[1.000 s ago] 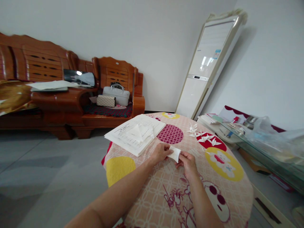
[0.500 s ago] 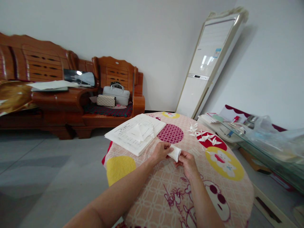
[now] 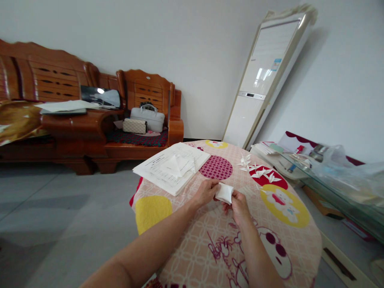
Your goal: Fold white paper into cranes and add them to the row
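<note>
A small piece of folded white paper [image 3: 225, 193] is held between my two hands over the patterned tablecloth [image 3: 192, 248]. My left hand [image 3: 207, 191] pinches its left end, the fingers closed on it. At the right end my right hand [image 3: 238, 205] grips it with thumb and fingers. Beyond my right hand lie several white origami cranes [image 3: 261, 173]. To the left of my hands rests a stack of printed sheets [image 3: 162, 176], with folded white paper triangles [image 3: 177, 165] on top.
A tall white air conditioner [image 3: 255, 84] stands behind the table. On the left are a wooden sofa [image 3: 57, 80] and a wooden armchair [image 3: 150, 88] with bags [image 3: 147, 119] on it. At right, a glass-topped table [image 3: 336, 192] holds plastic bags [image 3: 339, 168] and papers.
The folded paper has turned and shifted slightly to the right, showing more of its flat face. Both hands still hold it. The view has moved a little.
</note>
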Action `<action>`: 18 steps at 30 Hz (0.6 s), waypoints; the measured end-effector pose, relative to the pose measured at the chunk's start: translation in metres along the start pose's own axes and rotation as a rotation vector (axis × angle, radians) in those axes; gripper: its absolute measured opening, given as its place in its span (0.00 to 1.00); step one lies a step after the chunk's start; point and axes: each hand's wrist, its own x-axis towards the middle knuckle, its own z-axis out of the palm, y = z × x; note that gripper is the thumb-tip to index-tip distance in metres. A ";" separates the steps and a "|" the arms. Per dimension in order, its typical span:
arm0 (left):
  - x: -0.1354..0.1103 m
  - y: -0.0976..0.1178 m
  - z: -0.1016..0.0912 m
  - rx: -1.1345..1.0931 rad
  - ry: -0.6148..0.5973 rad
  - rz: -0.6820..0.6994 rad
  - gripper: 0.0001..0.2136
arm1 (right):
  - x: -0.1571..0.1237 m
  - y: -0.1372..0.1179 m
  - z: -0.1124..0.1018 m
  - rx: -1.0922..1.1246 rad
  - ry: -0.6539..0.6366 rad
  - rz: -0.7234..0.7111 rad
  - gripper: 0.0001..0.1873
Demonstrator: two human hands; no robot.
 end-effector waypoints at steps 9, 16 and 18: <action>0.001 0.001 -0.015 -0.129 -0.072 -0.096 0.18 | -0.003 -0.002 -0.005 -0.056 -0.095 -0.005 0.12; -0.001 0.002 -0.011 -0.104 -0.099 -0.138 0.12 | -0.003 0.002 -0.006 -0.133 -0.068 0.030 0.09; -0.001 0.003 -0.011 -0.098 -0.101 -0.129 0.12 | -0.002 0.002 -0.007 -0.151 -0.087 0.040 0.10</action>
